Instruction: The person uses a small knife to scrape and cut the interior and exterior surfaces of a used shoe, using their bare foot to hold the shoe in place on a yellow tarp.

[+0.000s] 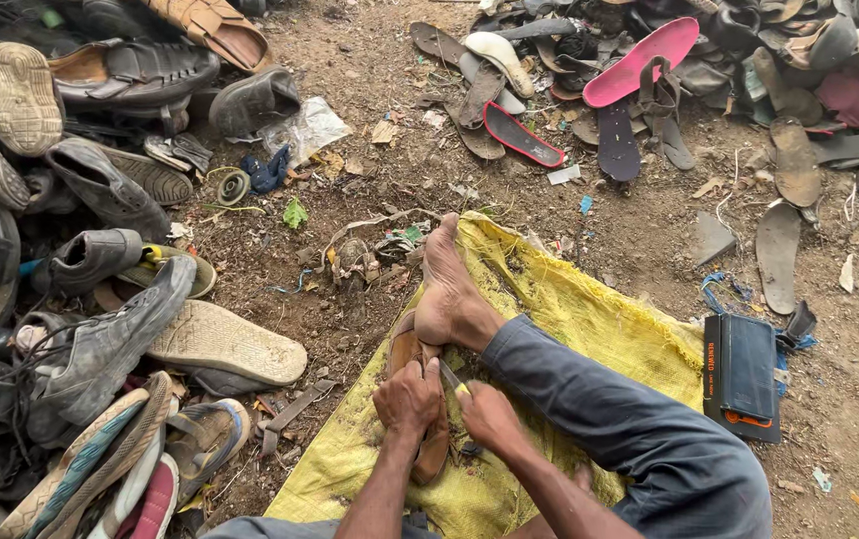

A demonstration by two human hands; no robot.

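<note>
Two hands meet low in the middle of the view, both working on one brown sandal (pixel 419 399) that lies on a yellow woven sack (pixel 569 309) spread over bare ground (pixel 389 150). And that ground is rough going: dry brown dirt, scattered with scraps of paper, dead leaves and bits of plastic.

Left hand (pixel 407 397) is curled down over the sandal, fingers folded tight, pressing it flat against the sack. Right hand (pixel 489 414) sits just beside it, fingers pinched around a thin tool (pixel 452 379) with a small yellow-tipped end; the tool's point meets the sandal between the two hands. A bare foot (pixel 449 284) rests on the sandal's far end, pinning it, with the dark grey trouser leg (pixel 609 409) running back toward the lower right corner of the sack.

The sandal looks like worn leather, narrow and long, its surface dull. The sack is coarse, crinkled, stained with dirt along its far edge.

Off the sack's right edge lies a flat black box with orange trim (pixel 742 374). To the left, a heap of old shoes (pixel 80 299): grey, cracked, laces loose, and a pale ridged sole (pixel 225 344) turned upward. Across the far side, another pile of loose soles and straps (pixel 749 80), among them a bright pink insole (pixel 641 60), smooth and curved.
</note>
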